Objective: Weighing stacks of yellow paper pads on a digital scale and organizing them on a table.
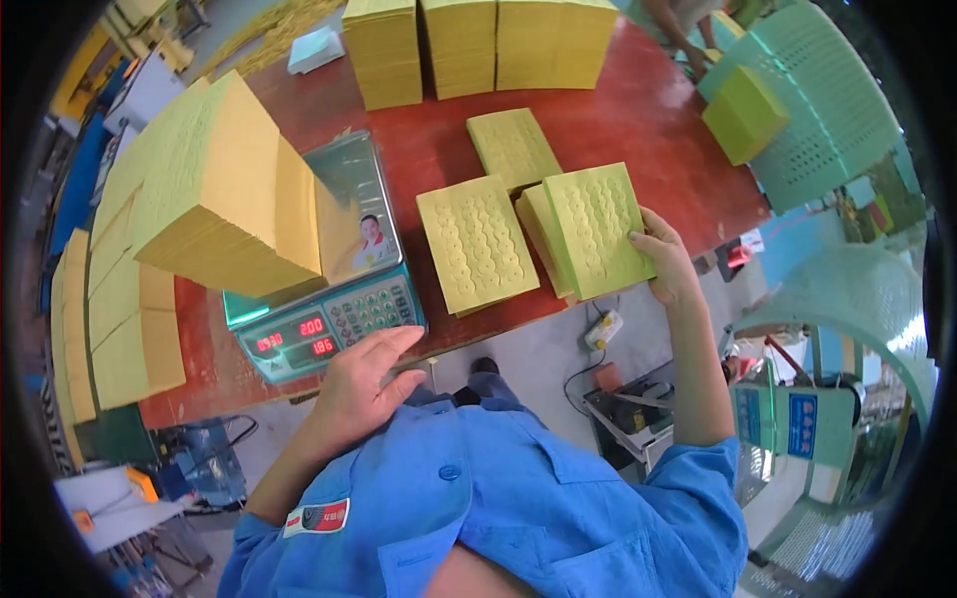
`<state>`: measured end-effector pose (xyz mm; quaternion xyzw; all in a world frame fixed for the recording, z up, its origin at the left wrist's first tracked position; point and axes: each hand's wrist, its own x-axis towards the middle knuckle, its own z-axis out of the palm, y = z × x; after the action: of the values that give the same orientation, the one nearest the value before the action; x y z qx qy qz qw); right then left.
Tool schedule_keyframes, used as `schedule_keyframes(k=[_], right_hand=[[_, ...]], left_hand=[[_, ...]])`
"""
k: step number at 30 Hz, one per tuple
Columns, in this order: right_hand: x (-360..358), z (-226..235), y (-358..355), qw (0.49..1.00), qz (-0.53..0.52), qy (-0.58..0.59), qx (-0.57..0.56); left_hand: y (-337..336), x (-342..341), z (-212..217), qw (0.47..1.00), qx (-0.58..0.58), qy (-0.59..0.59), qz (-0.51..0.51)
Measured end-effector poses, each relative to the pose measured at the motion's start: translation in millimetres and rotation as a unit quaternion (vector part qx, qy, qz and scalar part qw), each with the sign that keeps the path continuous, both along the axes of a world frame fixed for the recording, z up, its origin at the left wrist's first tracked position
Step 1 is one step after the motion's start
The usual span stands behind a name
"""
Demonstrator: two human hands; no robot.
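Observation:
My right hand (666, 254) grips the right edge of a thin stack of yellow embossed paper (601, 227), thumb on top. This stack is tilted and partly covers another yellow stack (538, 239) beneath it. To its left lies a similar embossed stack (477, 244), and a third stack (513, 148) lies behind them. My left hand (369, 384) holds nothing; its fingers are stretched out with the thumb apart, beside the front edge of a teal digital scale (399, 299). A tall block of yellow paper (214, 199) stands on the scale's metal pan.
More tall yellow paper blocks stand along the far edge (459, 50) and left side (125, 309) of the red table (658, 130). A pale perforated plastic chair (817, 90) holds a yellow block (743, 115) at the right. Another person's arm (678, 35) reaches in there. A power strip (603, 330) lies below.

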<state>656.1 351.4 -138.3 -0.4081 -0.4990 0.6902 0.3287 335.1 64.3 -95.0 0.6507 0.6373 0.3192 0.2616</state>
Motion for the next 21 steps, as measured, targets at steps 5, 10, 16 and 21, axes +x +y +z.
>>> schedule_keyframes(k=[5,10,16,21], right_hand=[[-6,-18,29,0.997,0.063,-0.054,0.004],[-15,-22,33,0.991,0.104,-0.078,0.032],[-2,-32,38,0.990,0.102,-0.078,0.055],[-7,-41,45,0.946,0.067,-0.226,0.224]], left_hand=[[-15,26,-15,0.995,-0.029,-0.002,0.098],[-36,48,-27,0.978,-0.075,-0.034,0.191],[-49,54,-38,0.980,-0.009,0.015,0.199],[-78,50,-39,0.971,-0.032,-0.010,0.238]])
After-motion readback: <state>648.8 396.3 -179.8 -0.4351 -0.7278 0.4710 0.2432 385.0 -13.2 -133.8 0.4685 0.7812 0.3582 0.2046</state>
